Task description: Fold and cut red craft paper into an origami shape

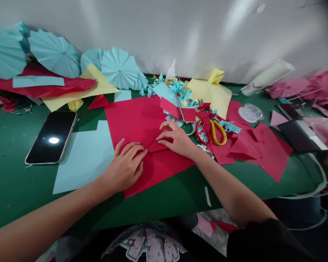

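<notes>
A large red paper sheet [133, 120] lies on the green table, with a smaller folded red piece [155, 145] on top of it. My left hand [127, 163] rests palm down on the red paper, fingers slightly spread and pressing near the folded piece's left end. To its right, my right hand [176, 138] pinches the folded piece's edge between thumb and fingertips. A light blue sheet [83, 156] sits partly beneath the red one, left of my left hand. Red-handled scissors [203, 133] and yellow-handled scissors [218, 133] lie just beyond my right hand among paper scraps.
A phone [53, 136] lies at the left. Blue pleated paper fans [119, 69] line the grey wall behind, beside yellow sheets [210, 94]. Red sheets [273, 153], a clear lid [250, 112], a white cylinder [268, 77] and a white cable [321, 182] occupy the right.
</notes>
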Available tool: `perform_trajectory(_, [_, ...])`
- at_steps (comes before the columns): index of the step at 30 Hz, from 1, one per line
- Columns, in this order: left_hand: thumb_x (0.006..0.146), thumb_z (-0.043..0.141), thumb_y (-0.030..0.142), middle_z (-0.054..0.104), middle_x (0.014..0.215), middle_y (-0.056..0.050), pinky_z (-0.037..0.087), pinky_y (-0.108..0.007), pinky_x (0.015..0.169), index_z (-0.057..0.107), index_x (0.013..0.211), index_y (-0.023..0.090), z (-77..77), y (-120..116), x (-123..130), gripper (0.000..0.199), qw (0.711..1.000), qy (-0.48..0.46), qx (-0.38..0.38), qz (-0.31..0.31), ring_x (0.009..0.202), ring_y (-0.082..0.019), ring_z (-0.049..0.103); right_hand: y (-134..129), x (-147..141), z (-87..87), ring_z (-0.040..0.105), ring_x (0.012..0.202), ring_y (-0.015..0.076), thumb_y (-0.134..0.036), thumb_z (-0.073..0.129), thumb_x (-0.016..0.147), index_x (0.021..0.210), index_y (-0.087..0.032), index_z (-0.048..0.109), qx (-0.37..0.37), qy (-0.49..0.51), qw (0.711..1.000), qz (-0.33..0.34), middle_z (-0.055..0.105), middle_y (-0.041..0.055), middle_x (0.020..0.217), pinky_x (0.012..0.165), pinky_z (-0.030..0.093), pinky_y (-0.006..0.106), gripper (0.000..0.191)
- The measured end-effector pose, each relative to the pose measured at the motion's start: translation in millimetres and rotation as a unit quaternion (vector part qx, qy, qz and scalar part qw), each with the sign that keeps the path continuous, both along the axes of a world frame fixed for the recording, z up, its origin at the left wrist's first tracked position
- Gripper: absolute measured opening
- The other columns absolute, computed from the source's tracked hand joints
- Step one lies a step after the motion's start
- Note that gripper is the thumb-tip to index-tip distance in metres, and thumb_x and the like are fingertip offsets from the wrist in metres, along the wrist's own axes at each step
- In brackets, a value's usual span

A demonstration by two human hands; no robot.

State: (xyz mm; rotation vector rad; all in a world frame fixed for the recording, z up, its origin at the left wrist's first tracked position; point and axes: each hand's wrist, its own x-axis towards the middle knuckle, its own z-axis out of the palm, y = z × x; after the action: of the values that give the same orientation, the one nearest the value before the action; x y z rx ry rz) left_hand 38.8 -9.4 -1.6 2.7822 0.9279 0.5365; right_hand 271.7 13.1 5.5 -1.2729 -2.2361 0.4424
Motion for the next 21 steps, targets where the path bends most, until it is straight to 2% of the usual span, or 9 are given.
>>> perform_trajectory(3, [0.086, 0.04, 0.017, 0.06, 0.11, -0.011, 0.021, -0.055, 0.106, 0.058, 0.112, 0.014, -0.2, 0.1, 0.0, 0.032, 1.0, 0.008, 0.0, 0.003, 0.111, -0.027, 0.05, 0.5, 4.1, 0.0, 0.05, 0.099, 0.021, -0.03, 0.058, 0.083, 0.08, -0.019, 0.066, 0.009, 0.007, 1.0, 0.028, 0.05, 0.0093, 0.103, 0.087, 0.044, 0.041, 0.015])
perform_trajectory(7, [0.086, 0.04, 0.017, 0.06, 0.109, -0.011, 0.02, -0.056, 0.106, 0.058, 0.111, 0.012, -0.4, -0.2, 0.3, 0.032, 1.0, 0.008, 0.003, 0.005, 0.111, -0.028, 0.049, 0.4, 9.9, 3.9, 0.048, 0.107, 0.0247, -0.046, 0.063, 0.076, 0.092, -0.019, 0.065, -0.001, -0.022, 0.995, 0.093, 0.049, 0.0114, 0.11, 0.092, 0.041, 0.045, 0.032])
perform_trajectory(12, [0.086, 0.041, 0.017, 0.06, 0.116, -0.011, 0.019, -0.054, 0.107, 0.056, 0.115, 0.012, -0.6, -0.6, 0.5, 0.033, 1.0, -0.005, 0.013, -0.006, 0.115, -0.027, 0.048, 0.1, 13.4, 9.4, 0.047, 0.108, 0.0243, -0.045, 0.062, 0.077, 0.112, -0.02, 0.055, 0.002, -0.045, 0.992, 0.121, 0.048, 0.0118, 0.112, 0.092, 0.041, 0.044, 0.044])
perform_trajectory(14, [0.085, 0.041, 0.016, 0.059, 0.12, -0.01, 0.02, -0.052, 0.107, 0.054, 0.119, 0.014, -1.0, -0.7, 0.3, 0.036, 1.0, -0.017, 0.01, -0.018, 0.118, -0.026, 0.046, -0.1, 14.3, 11.3, 0.046, 0.109, 0.0244, -0.046, 0.065, 0.074, 0.114, -0.019, 0.052, -0.002, -0.05, 0.991, 0.125, 0.047, 0.0121, 0.113, 0.093, 0.041, 0.043, 0.05])
perform_trajectory(18, [0.086, 0.041, 0.017, 0.056, 0.127, -0.009, 0.019, -0.051, 0.107, 0.052, 0.122, 0.013, -2.5, -0.4, -0.3, 0.037, 0.999, -0.012, 0.009, -0.051, 0.124, -0.026, 0.042, -0.2, 16.1, 13.7, 0.045, 0.11, 0.0247, -0.044, 0.065, 0.074, 0.101, -0.019, 0.056, -0.008, -0.063, 0.988, 0.139, 0.046, 0.0119, 0.114, 0.093, 0.04, 0.042, 0.038])
perform_trajectory(21, [0.088, 0.04, 0.017, 0.054, 0.129, -0.009, 0.017, -0.051, 0.108, 0.052, 0.122, 0.011, -3.3, 0.1, -0.5, 0.037, 0.998, -0.002, 0.015, -0.061, 0.125, -0.027, 0.041, -0.5, 16.1, 14.4, 0.046, 0.107, 0.0231, -0.041, 0.065, 0.075, 0.097, -0.019, 0.055, -0.014, -0.035, 0.99, 0.133, 0.047, 0.011, 0.111, 0.092, 0.04, 0.041, 0.032])
